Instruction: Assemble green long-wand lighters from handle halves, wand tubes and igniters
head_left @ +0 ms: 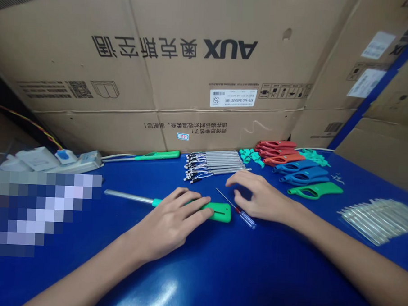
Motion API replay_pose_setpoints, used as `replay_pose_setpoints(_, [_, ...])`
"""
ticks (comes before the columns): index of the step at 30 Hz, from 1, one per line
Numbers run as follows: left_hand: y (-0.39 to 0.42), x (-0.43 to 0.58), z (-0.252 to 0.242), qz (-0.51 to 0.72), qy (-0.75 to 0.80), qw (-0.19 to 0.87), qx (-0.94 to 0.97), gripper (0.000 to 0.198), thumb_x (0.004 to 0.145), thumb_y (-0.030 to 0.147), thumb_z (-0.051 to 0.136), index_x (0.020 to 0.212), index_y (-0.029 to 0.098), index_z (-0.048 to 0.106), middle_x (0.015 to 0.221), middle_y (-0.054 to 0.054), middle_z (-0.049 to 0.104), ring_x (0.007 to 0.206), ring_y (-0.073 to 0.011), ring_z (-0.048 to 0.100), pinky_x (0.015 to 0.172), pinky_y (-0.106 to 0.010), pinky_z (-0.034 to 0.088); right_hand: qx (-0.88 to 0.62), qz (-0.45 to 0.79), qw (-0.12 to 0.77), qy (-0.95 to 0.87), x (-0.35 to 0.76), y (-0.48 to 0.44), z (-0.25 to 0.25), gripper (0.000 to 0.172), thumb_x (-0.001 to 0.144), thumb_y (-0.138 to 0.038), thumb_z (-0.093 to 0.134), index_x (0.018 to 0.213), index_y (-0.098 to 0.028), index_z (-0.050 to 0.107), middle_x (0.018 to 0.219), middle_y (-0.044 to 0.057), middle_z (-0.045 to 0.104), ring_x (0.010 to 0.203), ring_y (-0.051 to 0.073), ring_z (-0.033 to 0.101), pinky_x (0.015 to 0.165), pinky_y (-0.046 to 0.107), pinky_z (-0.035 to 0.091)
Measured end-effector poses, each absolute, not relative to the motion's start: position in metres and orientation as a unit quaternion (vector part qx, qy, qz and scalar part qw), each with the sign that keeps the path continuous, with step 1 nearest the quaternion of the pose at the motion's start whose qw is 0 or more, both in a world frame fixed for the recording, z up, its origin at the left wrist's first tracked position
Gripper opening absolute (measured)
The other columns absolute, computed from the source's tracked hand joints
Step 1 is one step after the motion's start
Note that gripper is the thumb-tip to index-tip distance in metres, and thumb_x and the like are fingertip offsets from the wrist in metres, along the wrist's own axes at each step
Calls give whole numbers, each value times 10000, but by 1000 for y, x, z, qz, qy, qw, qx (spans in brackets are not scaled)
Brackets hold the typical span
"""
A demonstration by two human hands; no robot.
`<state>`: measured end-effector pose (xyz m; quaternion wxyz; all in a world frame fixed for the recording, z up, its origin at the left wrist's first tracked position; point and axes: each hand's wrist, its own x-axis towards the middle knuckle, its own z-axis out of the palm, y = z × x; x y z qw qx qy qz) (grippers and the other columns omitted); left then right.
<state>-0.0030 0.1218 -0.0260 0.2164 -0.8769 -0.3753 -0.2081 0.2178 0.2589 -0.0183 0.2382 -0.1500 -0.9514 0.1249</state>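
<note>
Cardboard cartons (201, 62) stand behind the blue table (198, 279). My left grip (170, 226) lies over the green handle (220, 212) of a long-nosed lighter, possibly not fully closed, its metal tube (127, 196) running leftward along the table. My open right grip (261, 196) is nearer a small screwdriver (237, 209), just beside it.

Left: a power strip (58, 162) lay on the table (219, 271).
Near: a lighter (219, 212) lay left of a screwdriver (238, 209).
Far: metal rods (215, 165) lay before cartons (194, 58).
Right: lighter casings (301, 173) lay in rows.
</note>
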Motion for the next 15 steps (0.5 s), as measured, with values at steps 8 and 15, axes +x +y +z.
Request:
replay_pose_setpoints(8, [121,2,-22,-229,-347,224,-881,299,1021,166,360,1067,128,653,1114,-100,705,1086,-253,607,969,-455,477,-145,348,154,-914,204,208,-19,696,791,-419,716,1378,-225,395,1336,105,564,1179,247,577,937,342,469])
replay_pose_setpoints(15, [118,4,-25,-316,-320,261,-854,226,970,88,463,1081,125,656,1099,-66,725,1166,-249,554,1051,-498,390,-188,337,100,-917,200,201,-22,583,903,-260,491,1457,-249,310,887,27,693,727,208,651,619,302,447])
